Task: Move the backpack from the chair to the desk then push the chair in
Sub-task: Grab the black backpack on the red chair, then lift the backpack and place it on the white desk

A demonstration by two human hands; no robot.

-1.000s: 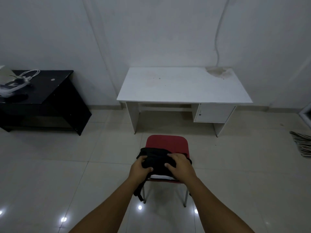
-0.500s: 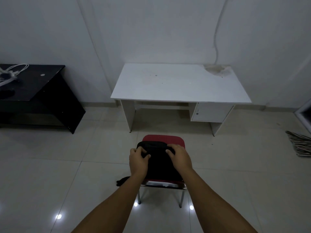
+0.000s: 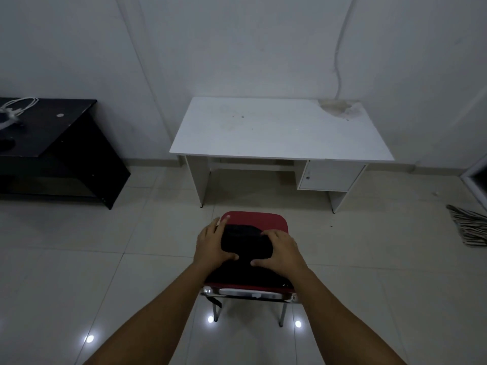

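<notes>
A black backpack [image 3: 246,246] lies on the red seat of a metal-framed chair [image 3: 257,219] standing a short way in front of the white desk [image 3: 279,130]. My left hand [image 3: 212,243] clasps the backpack's left side, fingers stretched along it and thumb on top. On the right side my right hand [image 3: 280,251] grips the bag with curled fingers. A black strap [image 3: 213,301] hangs below the seat's near left corner. The desk top is bare apart from a brownish stain at its back right corner.
A black desk [image 3: 60,135] with white cables on it stands against the wall at left. A striped cloth [image 3: 471,227] lies on the tiled floor at right. A white cable runs down the wall behind the white desk.
The backpack has shifted under my hands and now looks flatter on the seat. My left hand has slid further along its left side. The view has moved closer to the desk.
</notes>
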